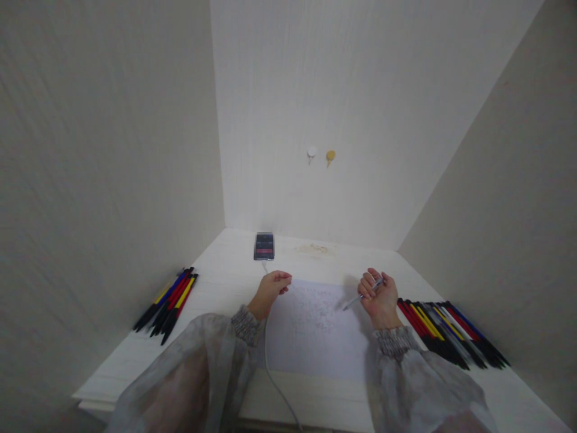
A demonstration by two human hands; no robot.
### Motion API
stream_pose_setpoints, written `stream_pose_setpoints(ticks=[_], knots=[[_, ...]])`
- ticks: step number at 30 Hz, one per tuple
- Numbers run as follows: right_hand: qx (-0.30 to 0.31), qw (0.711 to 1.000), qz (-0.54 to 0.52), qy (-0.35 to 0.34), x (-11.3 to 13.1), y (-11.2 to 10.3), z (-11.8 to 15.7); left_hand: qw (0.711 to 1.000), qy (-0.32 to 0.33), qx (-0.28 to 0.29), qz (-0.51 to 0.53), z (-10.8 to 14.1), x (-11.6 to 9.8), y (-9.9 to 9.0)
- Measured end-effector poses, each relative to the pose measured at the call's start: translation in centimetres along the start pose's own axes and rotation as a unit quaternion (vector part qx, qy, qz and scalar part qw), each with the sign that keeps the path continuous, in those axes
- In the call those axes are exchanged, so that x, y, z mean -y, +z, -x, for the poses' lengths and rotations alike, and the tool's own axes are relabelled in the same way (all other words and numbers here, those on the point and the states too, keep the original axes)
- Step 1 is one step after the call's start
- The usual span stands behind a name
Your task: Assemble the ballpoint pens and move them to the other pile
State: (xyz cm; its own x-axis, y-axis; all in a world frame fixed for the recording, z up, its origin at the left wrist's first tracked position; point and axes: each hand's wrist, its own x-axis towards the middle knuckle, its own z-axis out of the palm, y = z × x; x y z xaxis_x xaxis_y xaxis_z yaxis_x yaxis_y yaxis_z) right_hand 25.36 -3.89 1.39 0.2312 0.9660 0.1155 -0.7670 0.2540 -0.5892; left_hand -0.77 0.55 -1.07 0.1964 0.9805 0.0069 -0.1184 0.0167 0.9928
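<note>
My right hand [379,300] is closed around a slim, clear-looking pen [353,302], which slants down to the left with its end over the paper. Over the upper left corner of the white sheet of paper [315,355], my left hand [270,290] has thumb and fingers pressed together in a pinch. Whatever is between those fingertips, if anything, is too small to make out. Faint scribbled marks cover the upper middle of the sheet.
A phone [264,246] lies at the back, its white cable [276,385] running past my left wrist to the front edge. Many-coloured pens lie in a pile [169,307] at left and a row [451,331] at right. Walls enclose the white table [216,258]; two hooks [330,156] hang behind.
</note>
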Motion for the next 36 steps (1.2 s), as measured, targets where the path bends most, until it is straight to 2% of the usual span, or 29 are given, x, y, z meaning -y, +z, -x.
stream_pose_setpoints(ticks=[13, 18, 23, 26, 31, 33, 36], knots=[[0.011, 1.000, -0.012, 0.008, -0.1, 0.2, 0.1, 1.000, -0.006, 0.006, -0.018, 0.0, -0.1, 0.1], [0.007, 1.000, -0.006, -0.011, -0.1, 0.4, 0.2, 0.999, -0.009, 0.000, -0.034, 0.0, -0.3, 0.2], [-0.021, 0.999, 0.037, -0.034, -0.3, 0.9, -0.1, 0.993, 0.023, 0.010, -0.116, -0.2, 0.0, 0.0], [-0.014, 0.997, 0.077, -0.010, -1.0, 1.5, 0.0, 0.969, 0.080, -0.005, -0.235, -0.3, 0.3, -0.2], [0.029, 0.973, 0.223, 0.055, -3.1, 2.6, 1.1, 0.889, 0.172, -0.035, -0.422, 0.1, 0.5, -0.7], [0.049, 0.956, 0.287, 0.044, -3.9, 2.9, 1.6, 0.866, 0.165, -0.045, -0.470, 0.1, 0.4, -0.8], [0.078, 0.918, 0.389, -0.003, -5.0, 3.2, 2.1, 0.848, 0.113, -0.055, -0.516, 0.1, 0.3, -0.8]])
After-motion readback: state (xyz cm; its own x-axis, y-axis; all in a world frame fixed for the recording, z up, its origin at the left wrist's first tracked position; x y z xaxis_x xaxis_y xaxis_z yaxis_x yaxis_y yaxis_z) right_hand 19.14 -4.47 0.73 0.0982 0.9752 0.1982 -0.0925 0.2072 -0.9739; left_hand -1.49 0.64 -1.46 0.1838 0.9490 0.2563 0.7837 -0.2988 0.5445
